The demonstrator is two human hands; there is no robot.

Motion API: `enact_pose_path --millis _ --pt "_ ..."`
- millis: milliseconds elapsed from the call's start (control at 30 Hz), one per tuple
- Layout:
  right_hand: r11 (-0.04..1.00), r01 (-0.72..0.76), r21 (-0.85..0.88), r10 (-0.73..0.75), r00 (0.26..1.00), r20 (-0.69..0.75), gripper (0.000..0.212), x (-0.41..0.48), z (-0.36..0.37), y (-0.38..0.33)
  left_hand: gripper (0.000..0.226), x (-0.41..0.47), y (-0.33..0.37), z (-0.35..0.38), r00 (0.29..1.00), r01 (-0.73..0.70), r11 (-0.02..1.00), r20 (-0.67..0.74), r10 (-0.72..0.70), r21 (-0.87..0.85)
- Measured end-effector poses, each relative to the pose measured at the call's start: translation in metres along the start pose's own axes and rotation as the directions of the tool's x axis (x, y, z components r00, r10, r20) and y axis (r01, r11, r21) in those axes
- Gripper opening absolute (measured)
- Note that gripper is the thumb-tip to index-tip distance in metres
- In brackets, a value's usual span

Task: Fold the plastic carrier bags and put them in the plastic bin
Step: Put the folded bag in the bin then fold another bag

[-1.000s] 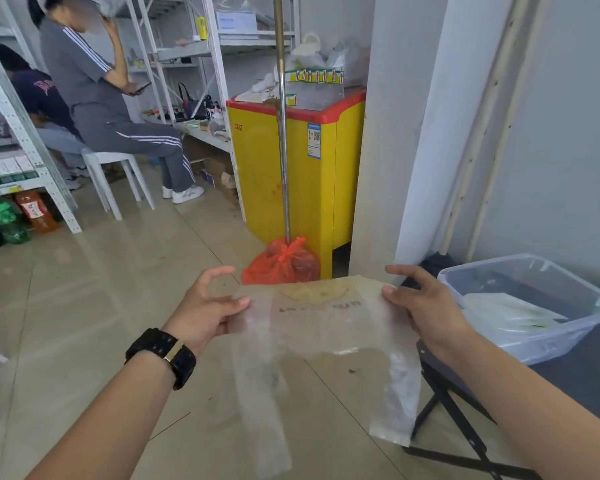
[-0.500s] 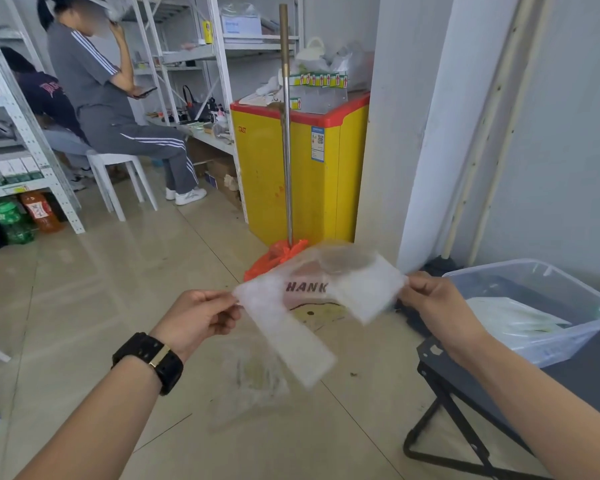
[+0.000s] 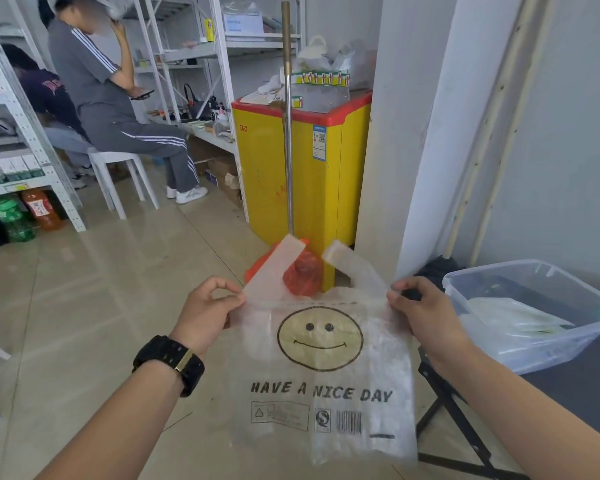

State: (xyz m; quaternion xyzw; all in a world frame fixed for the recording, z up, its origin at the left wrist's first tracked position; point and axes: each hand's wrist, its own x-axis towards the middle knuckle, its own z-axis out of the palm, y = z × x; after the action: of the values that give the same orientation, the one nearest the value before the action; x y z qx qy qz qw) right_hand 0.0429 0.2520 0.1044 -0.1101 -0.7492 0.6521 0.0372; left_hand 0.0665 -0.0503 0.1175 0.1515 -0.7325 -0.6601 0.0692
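A clear carrier bag [image 3: 321, 368] hangs spread in the lower centre of the frame. The left hand [image 3: 205, 315] and right hand [image 3: 426, 313] each hold a top corner in a pinching grip. The plastic bin [image 3: 534, 351] stands at the right edge on the bench [image 3: 586, 375].

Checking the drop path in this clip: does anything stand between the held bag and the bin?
Nothing visible does. Both the left hand and right hand pinch the carrier bag, unfolded; the plastic bin sits open-topped just beyond the right hand.
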Motion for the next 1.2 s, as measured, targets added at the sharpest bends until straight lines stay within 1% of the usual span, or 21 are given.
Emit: enact_pose_path --millis 67,133,200,233,300,400,467,500,567,633,733,833,900,1000,1133,1200 --pt "0.999 0.043 0.022 -0.044 0.998 0.052 0.014 0.000 -0.003 -0.002 0.011 -0.002 0.002 -0.002 0.995 -0.051 0.999 0.082 0.050 0.010" --pt "0.995 0.070 0.065 -0.079 0.987 0.137 0.017 -0.002 -0.006 -0.006 0.013 -0.004 0.004 -0.004 0.987 -0.078 0.997 0.141 0.075 0.012" --pt "0.991 0.096 0.094 -0.114 0.970 0.215 0.020 -0.004 -0.010 -0.010 0.018 -0.005 0.005 -0.005 0.983 -0.098 0.995 0.156 0.094 0.016" --pt "0.990 0.117 0.078 -0.132 0.964 0.231 0.021 -0.004 -0.012 -0.011 0.020 -0.005 0.005 -0.006 0.984 -0.107 0.994 0.147 0.104 0.012" --pt "0.990 0.136 0.047 -0.143 0.966 0.214 0.018 -0.004 -0.014 -0.013 0.023 -0.004 0.005 -0.008 0.985 -0.132 0.991 0.110 0.131 -0.005" --pt "0.993 0.042 0.112 -0.061 0.982 0.177 0.017 -0.006 -0.013 -0.015 0.024 -0.004 0.006 -0.008 0.978 -0.196 0.980 0.066 0.197 -0.022" --pt "0.993 0.022 0.112 -0.042 0.982 0.182 0.016 -0.009 -0.013 -0.017 0.027 -0.004 0.006 -0.008 0.964 -0.257 0.966 0.065 0.256 -0.006" --pt "0.996 0.049 0.070 -0.061 0.981 0.183 0.017 -0.011 -0.014 -0.019 0.029 -0.004 0.006 -0.008 0.956 -0.287 0.958 0.071 0.286 0.012" --pt "0.986 0.146 -0.084 -0.128 0.974 0.189 0.021 -0.013 -0.014 -0.021 0.032 -0.005 0.006 -0.009 0.940 -0.338 0.937 0.077 0.332 0.084" --pt "0.942 0.223 -0.249 -0.175 0.964 0.202 0.019 -0.012 -0.015 -0.020 0.028 -0.006 0.006 -0.010 0.928 -0.371 0.912 0.074 0.364 0.174" --pt "0.869 0.306 -0.389 -0.226 0.945 0.238 0.005 -0.005 -0.019 -0.018 0.025 -0.003 0.005 -0.012 0.901 -0.427 0.855 0.064 0.428 0.293" --pt "0.784 0.380 -0.491 -0.268 0.921 0.284 0.011 0.003 -0.025 -0.020 0.023 0.000 0.005 -0.016 0.887 -0.444 0.808 0.063 0.457 0.388" --pt "0.789 0.415 -0.453 -0.295 0.902 0.314 0.014 0.004 -0.030 -0.023 0.017 0.002 0.007 -0.021 0.898 -0.428 0.798 0.103 0.427 0.423" --pt "0.854 0.404 -0.328 -0.297 0.896 0.330 0.020 -0.004 -0.031 -0.031 0.017 0.003 0.009 -0.027 0.908 -0.417 0.805 0.222 0.355 0.421" --pt "0.871 0.451 -0.195 -0.386 0.873 0.298 0.022 -0.015 -0.021 -0.037 0.004 -0.008 0.015 -0.016 0.869 -0.456 0.778 0.405 0.285 0.432" --pt "0.859 0.483 -0.168 -0.420 0.854 0.307 0.019 -0.020 -0.012 -0.037 0.016 -0.016 0.014 0.002 0.836 -0.480 0.768 0.485 0.256 0.424"
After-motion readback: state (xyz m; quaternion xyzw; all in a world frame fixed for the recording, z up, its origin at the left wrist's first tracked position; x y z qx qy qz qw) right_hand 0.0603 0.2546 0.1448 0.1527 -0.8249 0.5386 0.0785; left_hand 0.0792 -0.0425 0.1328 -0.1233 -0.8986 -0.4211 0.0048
